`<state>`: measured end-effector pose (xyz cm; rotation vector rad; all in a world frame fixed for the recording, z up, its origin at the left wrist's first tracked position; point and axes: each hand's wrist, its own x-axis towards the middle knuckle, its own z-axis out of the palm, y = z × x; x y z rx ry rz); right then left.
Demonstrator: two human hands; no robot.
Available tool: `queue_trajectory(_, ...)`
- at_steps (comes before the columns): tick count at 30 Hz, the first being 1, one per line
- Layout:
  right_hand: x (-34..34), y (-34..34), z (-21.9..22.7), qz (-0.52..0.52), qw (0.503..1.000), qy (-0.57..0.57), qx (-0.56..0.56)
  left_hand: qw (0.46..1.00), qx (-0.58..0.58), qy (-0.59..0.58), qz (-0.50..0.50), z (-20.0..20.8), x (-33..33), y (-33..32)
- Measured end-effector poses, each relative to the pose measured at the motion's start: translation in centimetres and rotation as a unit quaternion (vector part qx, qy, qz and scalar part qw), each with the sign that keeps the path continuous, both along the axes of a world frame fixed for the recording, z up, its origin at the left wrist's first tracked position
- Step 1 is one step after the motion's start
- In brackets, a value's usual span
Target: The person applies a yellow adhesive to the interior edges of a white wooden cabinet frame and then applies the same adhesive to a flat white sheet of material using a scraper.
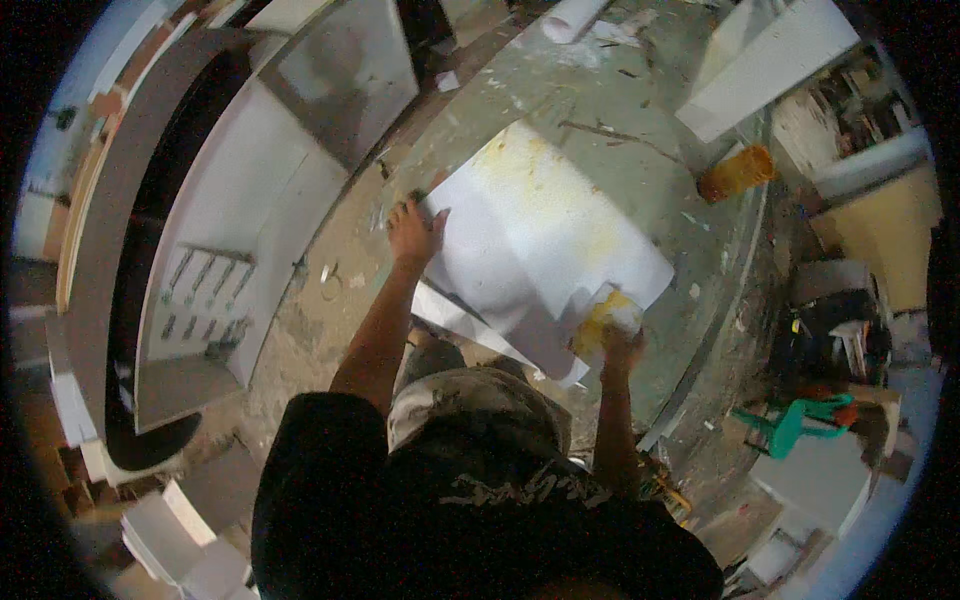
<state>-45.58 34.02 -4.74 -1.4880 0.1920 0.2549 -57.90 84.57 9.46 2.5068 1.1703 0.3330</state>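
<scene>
Pinning the white laminate sheet on the workbench, the left hand lay spread-fingered at its left corner, while the right hand gripped a yellow-stained glue spreader at the near edge. Even, overlapping strokes seemed best.

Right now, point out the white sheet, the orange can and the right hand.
large white flat sheet (530, 240), head view, its centre
orange cylindrical can (737, 172), head view, its side
right hand (622, 348), head view, its back

An orange can stands on my worktable, at its right edge. Beyond it leans a white board. A green stool sits below, off the table.
</scene>
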Motion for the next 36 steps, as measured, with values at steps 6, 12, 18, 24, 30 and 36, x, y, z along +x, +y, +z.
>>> queue_trajectory(6, -1.4, 7.8, 7.5, -0.126, 0.978, -0.016, -0.166, 0.994, 0.056, 0.066, 0.059, -3.9, -4.7, 0.0)
queue_trajectory(12, 2.5, 9.1, 13.6, -0.055, 0.989, 0.021, -0.134, 0.995, 0.049, 0.056, 0.061, -3.1, -5.4, -1.4)
queue_trajectory(18, 0.7, 10.7, 11.0, -0.01, 0.934, -0.049, -0.355, 0.992, 0.038, -0.068, -0.101, -0.5, -1.0, -3.1)
queue_trajectory(24, -0.6, 17.2, 17.2, 0.06, 0.979, -0.091, -0.174, 0.988, 0.014, -0.032, -0.151, -2.1, 4.0, -6.3)
queue_trajectory(30, 3.3, 27.0, 16.5, 0.01, 0.928, -0.179, -0.326, 0.989, 0.048, 0.037, -0.135, -2.9, 4.7, -6.3)
queue_trajectory(36, 8.0, 36.7, 13.7, -0.012, 0.953, -0.225, -0.204, 0.987, 0.021, 0.056, -0.151, -3.4, 5.0, -5.4)
